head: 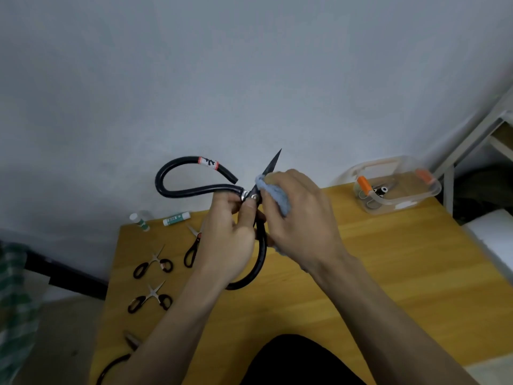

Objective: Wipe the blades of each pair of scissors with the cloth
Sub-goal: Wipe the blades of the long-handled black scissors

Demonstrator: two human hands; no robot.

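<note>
Blue cloth (pixel 273 194) was bunched in my right hand (pixel 302 220), fingers curled round it, pressed on the blades just past the pivot; left hand (pixel 230 234) pinched the big black scissors (pixel 194 190) at the pivot, held above the wooden table (pixel 388 259), tip up

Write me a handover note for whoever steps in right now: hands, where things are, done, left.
Left hand grips the large black scissors near the pivot, held up over the table.
Right hand holds the blue cloth wrapped on the blade, tip poking out above.
Three small scissors lie on the table's left side; another pair is partly visible at the near left edge. More items sit in the clear box, far right.
Done: cannot tell which are already wiped.
Left: finish this pair, then any others not yet wiped.
</note>
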